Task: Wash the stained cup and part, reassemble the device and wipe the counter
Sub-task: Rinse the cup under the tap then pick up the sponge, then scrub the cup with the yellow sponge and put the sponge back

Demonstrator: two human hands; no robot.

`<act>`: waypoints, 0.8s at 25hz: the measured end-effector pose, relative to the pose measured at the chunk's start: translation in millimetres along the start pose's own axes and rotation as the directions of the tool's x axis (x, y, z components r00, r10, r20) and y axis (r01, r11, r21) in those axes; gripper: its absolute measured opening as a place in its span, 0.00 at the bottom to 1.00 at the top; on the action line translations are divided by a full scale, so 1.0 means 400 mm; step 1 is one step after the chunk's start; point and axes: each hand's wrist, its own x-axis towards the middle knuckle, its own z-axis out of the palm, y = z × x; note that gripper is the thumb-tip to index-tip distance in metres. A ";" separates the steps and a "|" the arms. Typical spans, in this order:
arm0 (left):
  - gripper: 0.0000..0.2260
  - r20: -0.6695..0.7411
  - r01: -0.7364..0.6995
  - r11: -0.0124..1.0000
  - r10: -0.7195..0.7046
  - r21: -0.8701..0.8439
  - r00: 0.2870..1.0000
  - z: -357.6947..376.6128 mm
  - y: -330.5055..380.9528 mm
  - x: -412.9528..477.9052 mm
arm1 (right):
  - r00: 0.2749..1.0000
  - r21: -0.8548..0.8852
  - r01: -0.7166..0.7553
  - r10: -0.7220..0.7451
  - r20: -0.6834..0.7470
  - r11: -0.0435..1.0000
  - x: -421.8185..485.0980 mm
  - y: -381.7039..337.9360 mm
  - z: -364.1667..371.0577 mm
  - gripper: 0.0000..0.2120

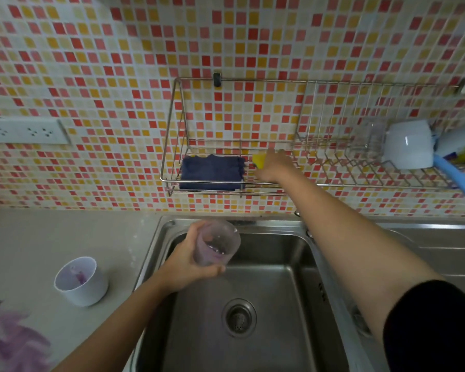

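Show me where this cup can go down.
Bare counter runs between the wall and the white cup. The sink basin is free around the drain, and the drainboard right of it is bare. Crowded: the purple spill at the counter's near corner, and the rack, holding cloth, sponge and mug.

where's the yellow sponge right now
In the head view, the yellow sponge sits in the wall-mounted wire rack above the sink, just right of the dark blue cloth, with the right hand on it.
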 end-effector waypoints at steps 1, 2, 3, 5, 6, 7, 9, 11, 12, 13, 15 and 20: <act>0.40 0.002 0.000 1.000 0.000 0.009 1.000 -0.003 -0.003 0.001 | 0.994 -0.005 0.058 -0.059 -0.095 0.998 -0.018 -0.001 -0.013 0.33; 0.40 -0.003 -0.002 1.000 0.002 0.020 1.000 -0.004 -0.001 0.001 | 0.965 0.003 0.145 -0.141 -0.223 0.989 -0.052 -0.005 -0.033 0.30; 0.40 -0.012 -0.003 1.000 0.004 0.028 1.000 -0.004 0.006 0.002 | 0.904 0.026 0.249 -0.223 -0.366 0.968 -0.090 -0.006 -0.051 0.29; 0.38 -0.050 0.001 0.999 0.001 0.041 0.999 -0.006 0.020 0.006 | 0.762 0.113 0.468 -0.335 -0.554 0.877 -0.185 -0.003 -0.071 0.27; 0.37 -0.071 0.002 0.998 0.002 0.055 0.997 -0.007 0.025 0.006 | 0.717 0.144 0.560 -0.390 -0.578 0.816 -0.242 0.006 -0.069 0.26; 0.36 -0.096 -0.007 0.997 0.015 0.079 0.995 -0.008 0.025 0.007 | 0.687 0.150 0.632 -0.459 -0.563 0.760 -0.296 0.025 -0.057 0.26; 0.37 -0.137 -0.042 0.985 0.065 0.165 0.988 -0.011 0.018 0.006 | 0.652 0.107 0.717 -0.608 -0.452 0.689 -0.391 0.086 -0.013 0.25; 0.38 -0.145 -0.092 0.960 0.135 0.265 0.980 -0.013 0.010 0.006 | 0.630 0.023 0.754 -0.712 -0.310 0.657 -0.437 0.152 0.035 0.25; 0.38 -0.136 -0.118 0.948 0.164 0.295 0.977 -0.009 0.007 0.006 | 0.627 -0.012 0.760 -0.737 -0.251 0.650 -0.447 0.176 0.054 0.24; 0.37 -0.126 -0.140 0.939 0.188 0.316 0.974 -0.001 0.007 0.007 | 0.623 -0.034 0.766 -0.754 -0.211 0.642 -0.451 0.193 0.067 0.23; 0.37 -0.111 -0.172 0.923 0.222 0.345 0.969 0.021 0.007 0.008 | 0.590 -0.069 0.791 -0.788 -0.176 0.608 -0.454 0.204 0.074 0.21; 0.37 -0.170 -0.166 0.940 0.223 0.299 0.960 0.087 0.007 0.012 | 0.487 -0.239 0.842 -0.872 -0.053 0.484 -0.453 0.203 0.109 0.22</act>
